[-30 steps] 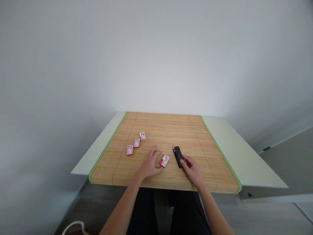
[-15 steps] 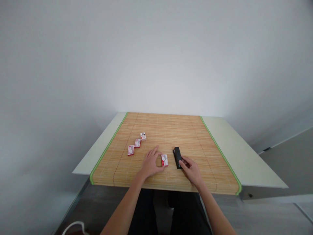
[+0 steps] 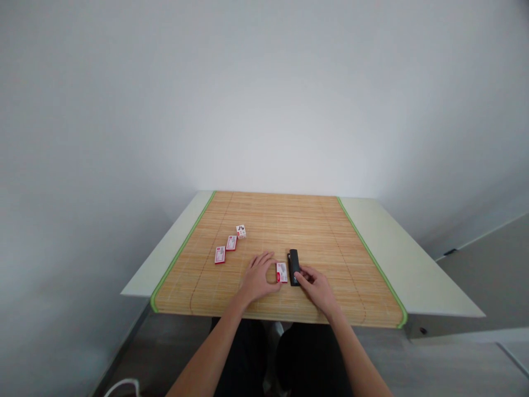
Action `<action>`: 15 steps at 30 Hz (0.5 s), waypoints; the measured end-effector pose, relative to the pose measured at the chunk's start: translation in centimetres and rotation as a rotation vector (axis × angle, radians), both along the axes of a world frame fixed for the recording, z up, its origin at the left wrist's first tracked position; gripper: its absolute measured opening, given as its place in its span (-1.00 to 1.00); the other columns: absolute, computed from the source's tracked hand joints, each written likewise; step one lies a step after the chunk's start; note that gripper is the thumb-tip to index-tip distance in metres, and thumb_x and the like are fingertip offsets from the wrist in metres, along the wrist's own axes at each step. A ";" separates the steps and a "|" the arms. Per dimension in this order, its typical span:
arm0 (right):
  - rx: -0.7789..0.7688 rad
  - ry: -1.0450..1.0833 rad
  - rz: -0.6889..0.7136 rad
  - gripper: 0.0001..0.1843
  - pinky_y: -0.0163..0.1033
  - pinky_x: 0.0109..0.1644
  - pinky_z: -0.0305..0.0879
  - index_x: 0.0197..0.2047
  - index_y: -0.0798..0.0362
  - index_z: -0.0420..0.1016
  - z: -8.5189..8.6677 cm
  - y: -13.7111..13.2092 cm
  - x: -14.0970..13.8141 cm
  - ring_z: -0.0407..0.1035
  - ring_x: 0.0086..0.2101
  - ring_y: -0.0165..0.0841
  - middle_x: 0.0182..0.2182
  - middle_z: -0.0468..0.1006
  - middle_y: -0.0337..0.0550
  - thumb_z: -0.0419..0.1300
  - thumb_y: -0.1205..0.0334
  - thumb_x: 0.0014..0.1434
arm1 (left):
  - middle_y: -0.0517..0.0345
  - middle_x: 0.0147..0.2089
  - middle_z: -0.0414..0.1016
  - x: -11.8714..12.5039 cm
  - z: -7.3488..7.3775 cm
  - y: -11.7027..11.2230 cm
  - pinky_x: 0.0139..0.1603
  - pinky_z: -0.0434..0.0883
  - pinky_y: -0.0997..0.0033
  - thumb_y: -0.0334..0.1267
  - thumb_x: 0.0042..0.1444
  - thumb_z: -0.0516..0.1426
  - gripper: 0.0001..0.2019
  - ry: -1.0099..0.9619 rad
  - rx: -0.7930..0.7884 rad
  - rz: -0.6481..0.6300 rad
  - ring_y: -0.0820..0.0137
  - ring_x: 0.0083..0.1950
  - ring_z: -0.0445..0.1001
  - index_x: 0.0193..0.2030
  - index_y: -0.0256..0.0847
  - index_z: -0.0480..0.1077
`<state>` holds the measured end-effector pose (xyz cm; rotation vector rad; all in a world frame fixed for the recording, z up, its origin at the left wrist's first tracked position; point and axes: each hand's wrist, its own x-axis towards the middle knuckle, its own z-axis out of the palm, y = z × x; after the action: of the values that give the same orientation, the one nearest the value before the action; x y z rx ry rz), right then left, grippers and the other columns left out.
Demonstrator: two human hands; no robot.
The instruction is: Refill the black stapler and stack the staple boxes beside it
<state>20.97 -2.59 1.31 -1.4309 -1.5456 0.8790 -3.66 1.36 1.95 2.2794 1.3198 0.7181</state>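
Note:
A small red-and-white box, printed like a staple box, lies flat on the bamboo mat. My left hand curves round its left side, the thumb at the near end and a fingertip at the far end. Just right of the box, a slim gap away, lies a black stapler pointing away from me. My right hand grips the stapler's near half from the right, thumb on top; its other fingers are partly hidden along the side.
Two flat red-and-white boxes, the nearer box and the farther box, lie on the left of the mat. Beyond them is a white box with dark printing. The green-edged bamboo mat covers the middle of a white table against a wall.
The stapler has slid left with my right hand and now lies straighter beside the box. My left hand and the box have shifted slightly right.

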 end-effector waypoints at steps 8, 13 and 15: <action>0.030 0.017 -0.022 -0.49 -0.21 -0.29 0.35 -0.01 0.04 0.67 -0.6 0.4 -1.2 0.40 -0.40 -0.27 -0.37 0.59 -0.13 0.22 -0.20 0.27 | 0.19 0.51 0.20 -0.1 0.2 0.0 0.57 -0.09 -0.04 -0.04 -0.01 0.36 -0.34 0.000 -0.009 -0.007 0.12 0.53 0.10 0.27 0.10 0.39; 0.062 -0.005 -0.040 -0.49 -0.17 -0.27 0.39 -0.02 0.04 0.66 -0.9 0.4 -1.3 0.43 -0.39 -0.25 -0.34 0.62 -0.09 0.22 -0.21 0.28 | 0.20 0.49 0.23 -0.1 0.4 0.1 0.58 -0.10 -0.03 0.02 -0.02 0.38 -0.32 -0.008 -0.019 -0.015 0.11 0.52 0.12 0.29 0.12 0.39; 0.065 -0.010 -0.037 -0.51 -0.17 -0.26 0.39 -0.02 0.03 0.66 -0.8 0.4 -1.2 0.43 -0.39 -0.24 -0.34 0.62 -0.08 0.22 -0.20 0.28 | 0.20 0.48 0.24 -0.1 0.4 0.1 0.58 -0.10 -0.01 0.07 -0.01 0.38 -0.31 0.001 -0.016 -0.016 0.12 0.52 0.12 0.29 0.12 0.39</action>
<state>19.74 -2.22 0.50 -1.4152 -1.5367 0.7929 -3.77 1.45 2.38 2.2750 1.3020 0.6993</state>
